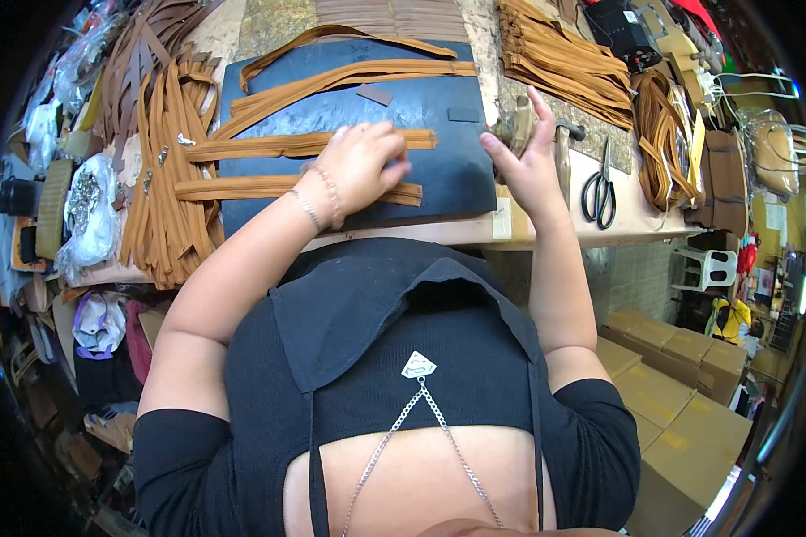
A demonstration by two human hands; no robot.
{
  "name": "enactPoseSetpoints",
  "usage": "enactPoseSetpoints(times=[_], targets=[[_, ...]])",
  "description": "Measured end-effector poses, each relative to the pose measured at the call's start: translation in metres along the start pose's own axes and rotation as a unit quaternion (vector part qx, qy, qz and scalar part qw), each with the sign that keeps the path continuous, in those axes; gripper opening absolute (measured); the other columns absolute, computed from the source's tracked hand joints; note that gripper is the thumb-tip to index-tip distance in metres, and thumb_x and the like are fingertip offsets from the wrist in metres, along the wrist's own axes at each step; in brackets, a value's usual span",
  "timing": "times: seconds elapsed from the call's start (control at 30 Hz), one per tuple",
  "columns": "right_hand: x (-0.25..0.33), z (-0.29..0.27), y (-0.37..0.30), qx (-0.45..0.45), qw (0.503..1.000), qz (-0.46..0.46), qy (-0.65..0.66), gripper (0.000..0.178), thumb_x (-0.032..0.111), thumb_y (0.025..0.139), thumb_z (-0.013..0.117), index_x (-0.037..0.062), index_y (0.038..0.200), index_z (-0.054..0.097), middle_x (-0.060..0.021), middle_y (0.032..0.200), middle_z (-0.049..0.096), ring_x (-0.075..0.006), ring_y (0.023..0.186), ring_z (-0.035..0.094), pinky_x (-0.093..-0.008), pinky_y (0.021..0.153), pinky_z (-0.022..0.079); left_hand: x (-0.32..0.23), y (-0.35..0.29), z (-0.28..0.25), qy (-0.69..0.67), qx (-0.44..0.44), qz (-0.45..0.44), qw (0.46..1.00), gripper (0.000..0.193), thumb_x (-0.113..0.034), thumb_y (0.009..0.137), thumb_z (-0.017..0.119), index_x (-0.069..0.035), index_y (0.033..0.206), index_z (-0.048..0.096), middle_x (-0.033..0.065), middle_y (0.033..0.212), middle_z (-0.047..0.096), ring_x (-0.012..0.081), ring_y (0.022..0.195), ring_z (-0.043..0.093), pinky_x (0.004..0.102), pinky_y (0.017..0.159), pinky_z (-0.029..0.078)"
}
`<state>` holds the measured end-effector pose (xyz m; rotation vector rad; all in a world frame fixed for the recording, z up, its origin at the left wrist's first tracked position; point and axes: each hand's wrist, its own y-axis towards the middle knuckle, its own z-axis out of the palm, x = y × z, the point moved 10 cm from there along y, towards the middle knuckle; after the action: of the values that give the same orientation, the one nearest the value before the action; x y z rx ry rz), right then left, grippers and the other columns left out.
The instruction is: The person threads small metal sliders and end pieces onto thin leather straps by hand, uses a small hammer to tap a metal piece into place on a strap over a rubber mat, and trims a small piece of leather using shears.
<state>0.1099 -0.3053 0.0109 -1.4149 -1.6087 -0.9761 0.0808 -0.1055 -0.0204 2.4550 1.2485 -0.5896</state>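
Note:
My left hand (360, 170) is over two tan-brown zippers lying across a dark board (313, 201). Its fingers are curled in, and what they hold, if anything, is hidden. Part of the upper zipper (269, 146) and the lower zipper (242, 187) passes beneath the hand and wrist. At the board's right edge, my right hand (530, 166) is raised, with its thumb and fingers around a rounded brownish object (514, 125) of unclear kind. More zippers (340, 76) stretch along the board's far side, near two small dark flat pieces (375, 94).
A hammer (562, 148) and black-handled scissors (599, 190) lie right of the board. Zipper bundles sit at the left (166, 179), far right (564, 63) and right (663, 143). A plastic bag of metal parts (90, 210) is at the left. Cardboard boxes (690, 421) stand below right.

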Motion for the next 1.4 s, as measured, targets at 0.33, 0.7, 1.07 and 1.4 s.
enactPoseSetpoints(times=[0.33,0.7,1.07,1.4], targets=[[0.003,0.079,0.027,0.109,0.952,-0.104,-0.267,0.071,0.022,0.079,0.076,0.0268,0.143,0.044,-0.0145,0.116,0.059,-0.0398,0.1,0.064,-0.0474,0.085,0.054,0.023,0.024,0.001,0.014,-0.173,0.037,0.984,0.016,-0.022,0.085,0.073,-0.009,0.083,0.062,0.0039,0.096,0.06,0.0275,0.096,0.056,0.0407,0.085,0.046],[0.013,0.075,0.027,0.112,0.943,-0.125,-0.288,0.071,0.022,0.08,0.077,0.0257,0.142,0.044,-0.0163,0.111,0.058,-0.0398,0.096,0.065,-0.0477,0.083,0.054,0.027,0.024,0.008,0.006,-0.139,0.012,0.99,0.014,-0.024,0.085,0.071,-0.011,0.086,0.064,0.0011,0.098,0.059,0.0254,0.099,0.056,0.0411,0.087,0.046],[0.012,0.059,0.038,0.092,0.948,-0.126,-0.279,0.073,0.02,0.08,0.077,0.0264,0.144,0.042,-0.0168,0.117,0.058,-0.0386,0.104,0.064,-0.0462,0.089,0.053,0.027,0.027,0.004,0.01,-0.157,0.021,0.987,0.018,-0.022,0.084,0.072,-0.01,0.082,0.06,0.0006,0.097,0.06,0.0251,0.096,0.056,0.039,0.085,0.045],[-0.013,-0.041,0.027,-0.025,0.912,-0.059,-0.405,0.072,0.031,0.082,0.08,0.0292,0.145,0.047,-0.0189,0.119,0.058,-0.0395,0.113,0.058,-0.0478,0.1,0.047,0.021,0.032,0.005,0.011,-0.121,0.001,0.993,0.021,-0.028,0.088,0.071,-0.009,0.086,0.062,0.0056,0.099,0.06,0.029,0.101,0.056,0.0415,0.088,0.046]])
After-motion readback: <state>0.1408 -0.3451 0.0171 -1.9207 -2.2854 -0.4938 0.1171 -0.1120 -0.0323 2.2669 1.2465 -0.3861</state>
